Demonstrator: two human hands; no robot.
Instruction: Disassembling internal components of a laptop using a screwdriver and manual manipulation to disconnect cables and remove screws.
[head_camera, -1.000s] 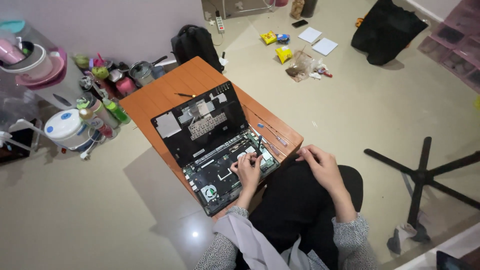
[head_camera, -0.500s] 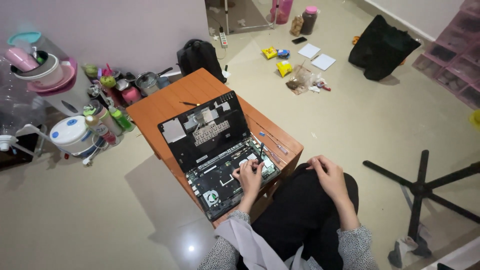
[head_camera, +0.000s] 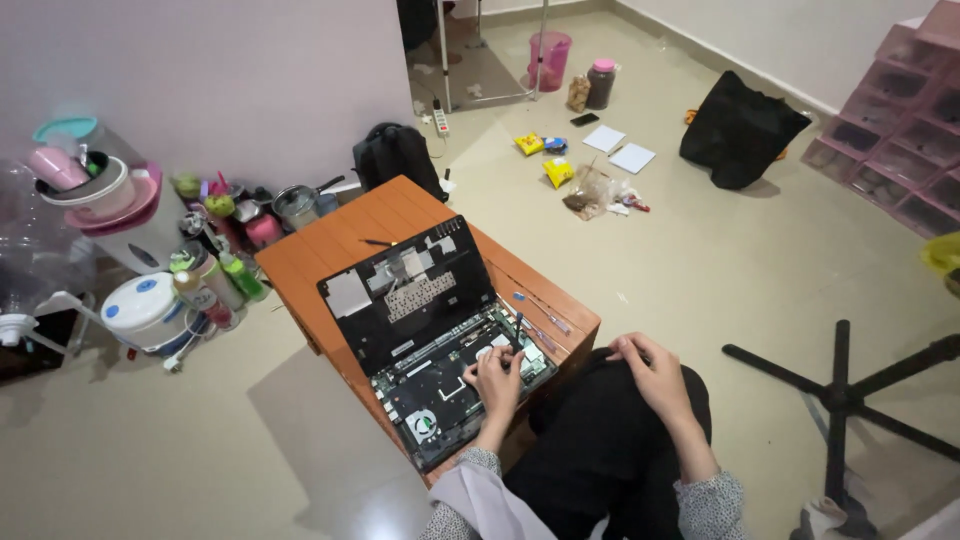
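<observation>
On a low orange-brown wooden worktop (head_camera: 330, 250) lies an opened laptop (head_camera: 430, 330). Its bottom cover is already off, so the green circuit board, a round fan at the near left corner and other inner parts lie bare in the near half. The far half, a dark panel (head_camera: 405, 290) with a pale patch and a grey perforated sheet on it, lies flat just beyond the exposed board.

The left hand (head_camera: 497, 375) rests on the near right part of the board, fingers curled around a thin dark tool (head_camera: 517, 330), likely a screwdriver, whose shaft stands up and points into the machine. The right hand (head_camera: 650, 370) lies on the person's knee, to the right of the worktop, fingers loosely bent; I cannot tell whether it holds anything small.

Judging by this, the opening stage is done and work on the inside is in hand. The board, the fan and the other parts look to be in place, so any removal or refitting, and closing the case, are left.

Slim tools (head_camera: 540, 310) lie along the right edge of the worktop, and a small dark pen-like thing (head_camera: 378, 242) lies on its far part. A black backpack (head_camera: 395, 155) stands beyond the worktop, and bottles and a rice cooker (head_camera: 145, 310) crowd the floor to the left.
</observation>
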